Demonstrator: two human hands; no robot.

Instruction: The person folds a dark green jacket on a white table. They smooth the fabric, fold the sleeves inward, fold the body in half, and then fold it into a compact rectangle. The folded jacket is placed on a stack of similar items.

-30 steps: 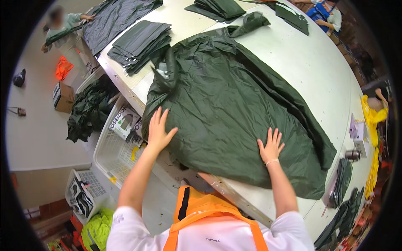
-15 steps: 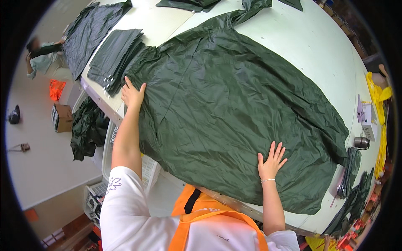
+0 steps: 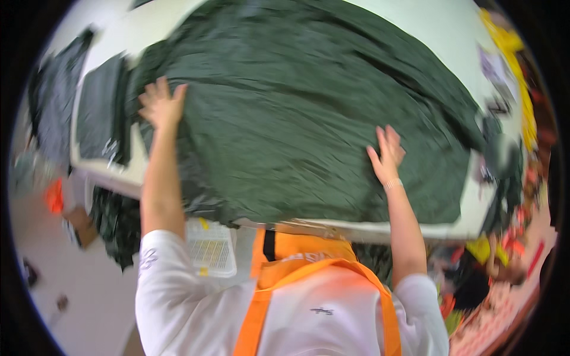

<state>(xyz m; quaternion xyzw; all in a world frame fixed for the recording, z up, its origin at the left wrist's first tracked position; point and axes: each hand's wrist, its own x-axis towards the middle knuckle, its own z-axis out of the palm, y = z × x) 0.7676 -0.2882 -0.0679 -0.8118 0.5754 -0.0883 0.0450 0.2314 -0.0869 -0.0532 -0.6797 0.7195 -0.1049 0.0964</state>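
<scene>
A large dark green garment of thin, shiny cloth (image 3: 285,118) lies spread and wrinkled over the white table (image 3: 436,35). My left hand (image 3: 161,105) rests on its left part, fingers spread. On the right part is my right hand (image 3: 387,155), its fingers stretched out and partly smeared by motion; whether it presses on the cloth or hovers just above I cannot tell. Neither hand grips anything. Beside my left hand lies a stack of folded dark green pieces in clear bags (image 3: 102,110).
Another dark sheet (image 3: 58,95) hangs at the far left edge. Below the table are a dark green heap (image 3: 116,225) and a white plastic basket (image 3: 209,252). Yellow cloth (image 3: 513,65) and a dark bundle (image 3: 502,157) lie at the right. A person (image 3: 475,273) is at lower right.
My view has turned and shifted, so the table sits higher in the picture. Both hands stay over the garment, and the cloth near the front left edge now lies more loosely folded.
</scene>
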